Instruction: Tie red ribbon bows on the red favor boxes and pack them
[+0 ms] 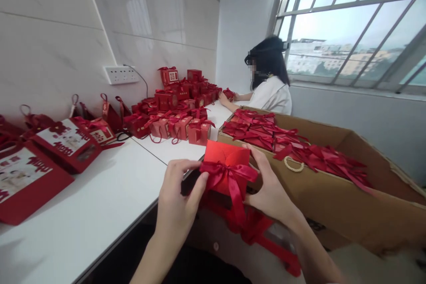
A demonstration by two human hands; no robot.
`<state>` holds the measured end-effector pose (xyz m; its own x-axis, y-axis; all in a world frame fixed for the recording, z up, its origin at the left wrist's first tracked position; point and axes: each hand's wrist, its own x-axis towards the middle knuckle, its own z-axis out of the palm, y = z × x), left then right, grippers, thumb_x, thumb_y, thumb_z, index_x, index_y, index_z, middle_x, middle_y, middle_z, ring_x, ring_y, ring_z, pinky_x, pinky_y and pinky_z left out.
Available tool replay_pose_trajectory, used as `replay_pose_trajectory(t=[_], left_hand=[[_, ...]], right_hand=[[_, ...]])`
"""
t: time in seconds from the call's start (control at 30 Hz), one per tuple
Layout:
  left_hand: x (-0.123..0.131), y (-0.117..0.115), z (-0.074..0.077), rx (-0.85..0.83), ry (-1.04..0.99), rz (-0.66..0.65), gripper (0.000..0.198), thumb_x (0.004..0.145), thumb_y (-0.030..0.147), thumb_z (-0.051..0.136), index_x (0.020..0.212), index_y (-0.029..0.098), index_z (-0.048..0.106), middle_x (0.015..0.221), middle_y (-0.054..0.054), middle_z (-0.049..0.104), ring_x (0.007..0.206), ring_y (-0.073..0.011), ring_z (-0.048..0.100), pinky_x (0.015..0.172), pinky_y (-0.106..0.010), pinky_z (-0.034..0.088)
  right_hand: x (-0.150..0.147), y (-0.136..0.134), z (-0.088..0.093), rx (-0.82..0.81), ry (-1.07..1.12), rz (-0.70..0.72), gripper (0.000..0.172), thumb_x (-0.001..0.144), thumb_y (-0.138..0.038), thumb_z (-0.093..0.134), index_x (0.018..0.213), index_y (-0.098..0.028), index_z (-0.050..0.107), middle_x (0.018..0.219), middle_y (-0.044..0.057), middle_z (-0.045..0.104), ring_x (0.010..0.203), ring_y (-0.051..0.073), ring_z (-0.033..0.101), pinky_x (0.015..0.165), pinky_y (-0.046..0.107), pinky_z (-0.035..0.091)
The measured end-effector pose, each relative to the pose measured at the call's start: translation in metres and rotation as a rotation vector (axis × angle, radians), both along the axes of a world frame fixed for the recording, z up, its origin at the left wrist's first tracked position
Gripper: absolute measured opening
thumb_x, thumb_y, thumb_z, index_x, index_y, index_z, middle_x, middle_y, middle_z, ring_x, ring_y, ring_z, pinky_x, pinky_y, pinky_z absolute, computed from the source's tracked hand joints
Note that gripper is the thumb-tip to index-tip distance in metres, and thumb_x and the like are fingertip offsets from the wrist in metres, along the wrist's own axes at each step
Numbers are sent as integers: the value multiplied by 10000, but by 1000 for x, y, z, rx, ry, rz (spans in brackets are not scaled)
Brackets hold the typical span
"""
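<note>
A red gift box [216, 153] with a dark pink satin bow tied across its top is held between my two hands, past the table's front edge. My left hand [179, 191] pinches the left loop of the ribbon [236, 186] between thumb and fingers, at the box's left side. Fingers of my right hand [271, 186] grip the box along its right side, with the thumb near the lower corner. One ribbon tail hangs down the front. Beneath the box is more red material [256, 226], partly hidden by it.
A large cardboard carton [316, 186] full of ribboned red boxes stands at the right. On the white table [109, 186] are many finished-looking red gift boxes [199, 132] and larger bags [29, 177]. A person [271, 80] sits at the far end, handling a red box.
</note>
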<state>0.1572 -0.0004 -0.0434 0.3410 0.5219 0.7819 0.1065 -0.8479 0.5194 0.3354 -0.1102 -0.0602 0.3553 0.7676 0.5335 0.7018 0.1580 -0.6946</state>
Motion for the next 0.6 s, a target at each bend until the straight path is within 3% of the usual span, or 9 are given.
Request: replay_pose_trajectory(t=[0.13,0.23,0.37,0.47,0.6], left_hand=[[5,-12,0,466,-36,-114,135,786,41,609,863,152,602,724,-3,561,734,-129,517,694,-293,453],[6,-21,-2,636,3,-154,111,794,43,593,862,116,640,712,-27,594,738,-149,526,719,-345,450],[8,-21,0,625,5,-152,127,774,41,613,866,121,647,704,-26,615,744,-149,542,734,-340,456],[10,-8,3,581,34,-109,104,775,67,611,801,168,612,658,5,608,692,-131,550,735,-310,446],[20,29,-1,209,206,217,121,825,231,531,706,209,538,594,21,577,588,-139,551,626,-270,411]], right_hand=[[1,-3,-2,34,46,6,997,589,-122,758,1419,-347,252,1450,37,350,1355,254,332,1092,383,361],[0,-4,-3,56,84,47,1001,601,-120,760,1418,-376,240,1462,19,340,1349,237,348,1086,362,371],[1,-4,-4,47,115,52,1003,615,-156,779,1422,-384,229,1478,19,323,1321,234,396,1068,355,395],[5,-7,-7,25,60,18,1039,582,-186,811,1428,-359,232,1470,41,330,1315,261,402,1070,383,394],[18,-26,-5,-23,-62,-59,1059,577,-195,798,1446,-315,204,1465,73,328,1313,288,400,1069,407,395]])
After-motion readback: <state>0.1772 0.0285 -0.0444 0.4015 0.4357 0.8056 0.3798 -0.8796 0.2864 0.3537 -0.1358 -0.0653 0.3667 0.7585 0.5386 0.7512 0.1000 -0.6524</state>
